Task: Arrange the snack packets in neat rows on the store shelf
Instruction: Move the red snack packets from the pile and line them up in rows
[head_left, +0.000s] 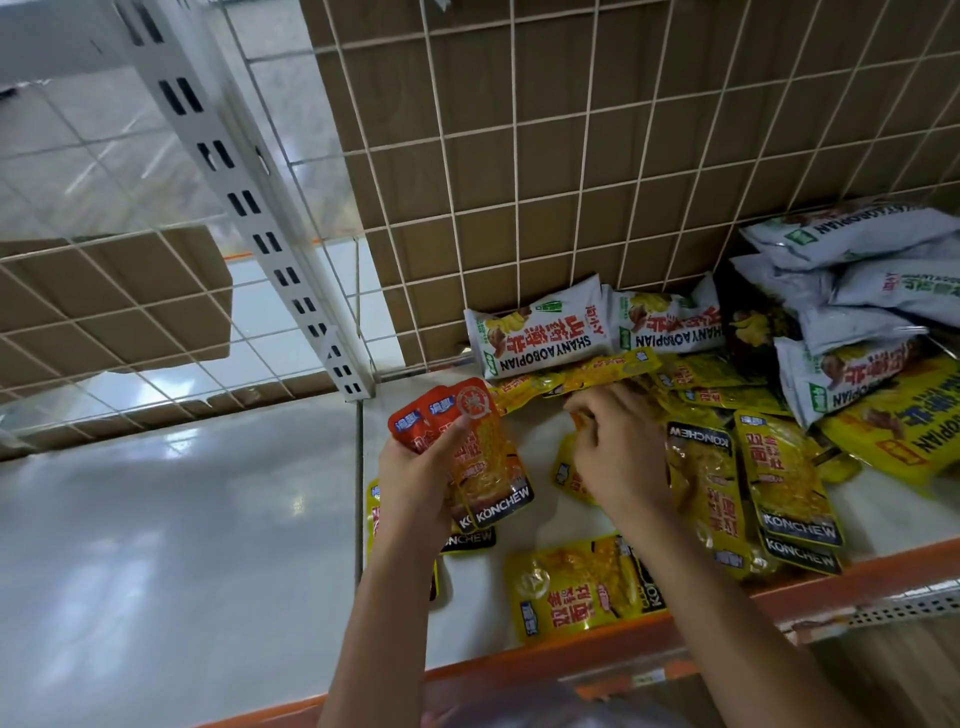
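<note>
**A:** What's the risk from here?

**B:** I'd say the stack. The left hand (423, 483) grips several red-topped packets (470, 441), fanned and upright. They are slick, so one could slip out while attention is on the other hand. The shelf (545, 519) ends just to the left of that hand, so a dropped packet would likely land on the floor (156, 519).

**A:** And the other side?

**B:** The right hand (618, 457) is reaching into a jumble. The loose yellow packets (779, 467) to its right overlap each other, and pulling one could drag its neighbours further out of line. The white bags (540, 332) just beyond its fingertips lean on the back grid and could topple forward if nudged.

**A:** How are the hands set?

**B:** The left is closed round its stack, with the thumb across the front. On the right the fingers are curled down, and they seem to pinch the top edge of a yellow packet (567, 475) lying flat under the palm. The grip itself is partly hidden.

**A:** Any rows yet?

**B:** None that I can see. Packets lie scattered on all sides of both hands.
</note>
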